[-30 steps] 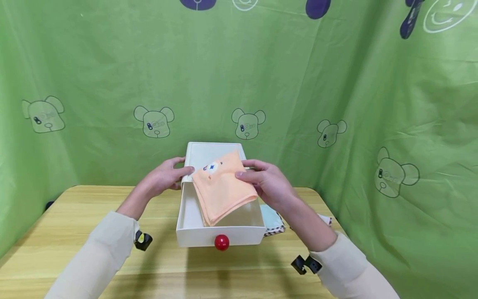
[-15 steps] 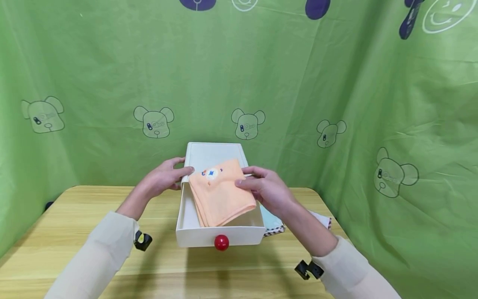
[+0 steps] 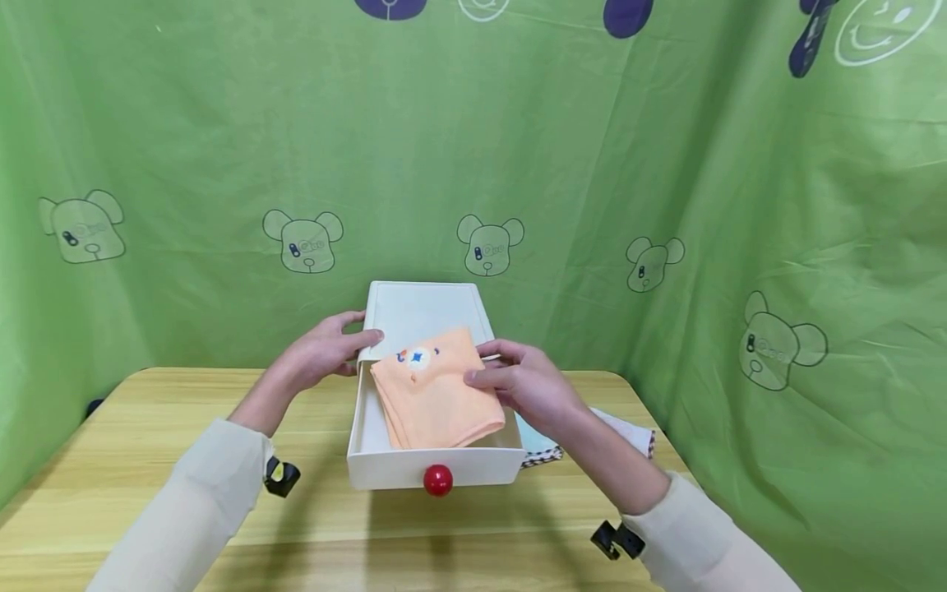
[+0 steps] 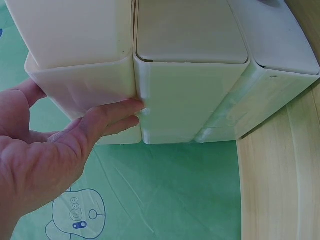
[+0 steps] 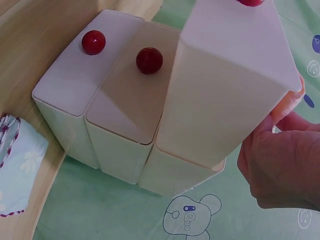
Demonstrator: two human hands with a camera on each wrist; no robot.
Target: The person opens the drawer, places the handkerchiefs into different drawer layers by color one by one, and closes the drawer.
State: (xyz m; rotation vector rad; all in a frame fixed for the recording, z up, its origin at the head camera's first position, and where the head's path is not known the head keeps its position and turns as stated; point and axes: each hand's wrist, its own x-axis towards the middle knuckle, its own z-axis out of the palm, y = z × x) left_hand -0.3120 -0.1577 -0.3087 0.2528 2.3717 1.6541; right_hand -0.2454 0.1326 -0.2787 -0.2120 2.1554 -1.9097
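Peach cloth, folded into a layered square with a small white and blue motif, is held aslant over the pulled-out white drawer. Its right edge is pinched by the right hand, with the thumb laid on top and the fingers tucked underneath. The lower corner is let down behind the drawer's front wall, while the upper corner is kept over the top of the white drawer unit; whether the drawer's floor is touched cannot be told. The unit's left side is pressed by the straight fingers of the left hand, whose thumb is rested on the top edge.

A red knob is fixed to the drawer front. Below, two closed drawers are stacked, each likewise fitted with a red knob. Beside the stack, on the wooden table, a pale blue cloth and a whitish cloth are laid, both edged in dark checks. Behind, a green curtain printed with bear heads is hung.
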